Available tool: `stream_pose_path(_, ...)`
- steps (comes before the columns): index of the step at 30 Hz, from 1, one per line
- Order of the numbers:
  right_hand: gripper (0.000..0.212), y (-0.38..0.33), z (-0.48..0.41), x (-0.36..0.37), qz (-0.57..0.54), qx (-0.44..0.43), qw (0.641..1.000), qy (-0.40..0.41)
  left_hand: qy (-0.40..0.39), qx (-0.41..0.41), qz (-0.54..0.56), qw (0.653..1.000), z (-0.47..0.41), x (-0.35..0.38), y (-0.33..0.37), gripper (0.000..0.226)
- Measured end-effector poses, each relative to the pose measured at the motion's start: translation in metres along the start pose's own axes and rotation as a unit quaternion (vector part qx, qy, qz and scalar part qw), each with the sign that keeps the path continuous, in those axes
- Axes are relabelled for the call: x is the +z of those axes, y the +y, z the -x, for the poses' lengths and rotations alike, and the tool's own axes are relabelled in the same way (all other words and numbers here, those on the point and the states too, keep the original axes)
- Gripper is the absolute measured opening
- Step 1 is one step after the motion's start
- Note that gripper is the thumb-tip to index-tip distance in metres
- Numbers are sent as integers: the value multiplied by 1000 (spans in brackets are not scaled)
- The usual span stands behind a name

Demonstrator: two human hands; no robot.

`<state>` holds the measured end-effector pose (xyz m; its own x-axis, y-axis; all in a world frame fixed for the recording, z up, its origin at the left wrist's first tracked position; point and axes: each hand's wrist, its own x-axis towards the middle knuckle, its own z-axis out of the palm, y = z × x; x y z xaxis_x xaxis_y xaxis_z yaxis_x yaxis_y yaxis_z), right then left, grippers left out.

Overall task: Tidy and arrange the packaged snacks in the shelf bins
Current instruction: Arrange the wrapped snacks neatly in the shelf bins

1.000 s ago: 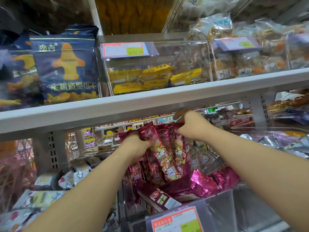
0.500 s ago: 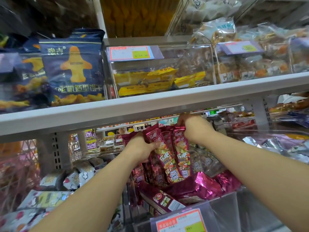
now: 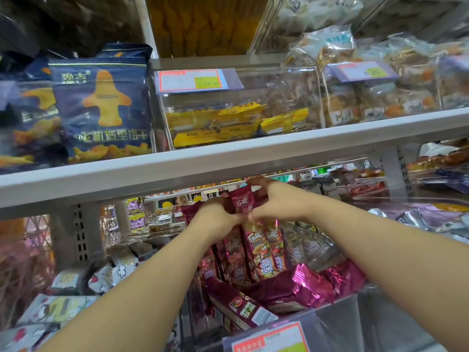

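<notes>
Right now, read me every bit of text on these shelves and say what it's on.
"豫吉" and "飞机造型饼干": blue biscuit bag.
"乐吧": red snack packets.
"24.90": upper bin price tag.
Right price tag, front price tag, small print on packets: too blurred to read.

The maroon snack packets in the middle are glossy printed film. Near them, the magenta packs are crinkled, shiny foil. The near bin and the far upper bin are clear, smooth plastic. The shelf edge looks like smooth white painted metal. The navy bags at far left have a duller sheen. The price label is paper under a clear sleeve.
</notes>
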<state>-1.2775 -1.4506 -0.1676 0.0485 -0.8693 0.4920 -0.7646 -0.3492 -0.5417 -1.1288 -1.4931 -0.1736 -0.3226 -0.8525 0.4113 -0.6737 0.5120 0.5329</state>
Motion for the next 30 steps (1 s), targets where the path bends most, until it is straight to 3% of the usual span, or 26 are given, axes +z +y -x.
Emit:
stream_pose_path(3,44,6,-1,3,12,-8,999,51,-32,19,79,996,-4,4,-3,15)
stream_pose_path(7,41,18,-9,-2,77,13,986,146,-105,43,69,991,-2,4,-6,37)
stream_pose_path(9,41,19,-10,-5,100,13,983,155,-123,46,65,989,-2,4,-7,44)
stream_pose_path(13,44,13,-5,-4,35,-1,994,103,-174,47,83,980,1,3,-9,50)
stream_pose_path(18,39,11,-7,-9,69,-13,980,185,-170,57,154,972,1,4,-3,50)
stream_pose_path(25,47,19,-7,-4,203,37,976,76,-267,25,82,960,4,18,-3,64)
stream_pose_path(30,56,16,-6,-3,289,64,955,-3,-260,26,52,964,6,16,-4,59)
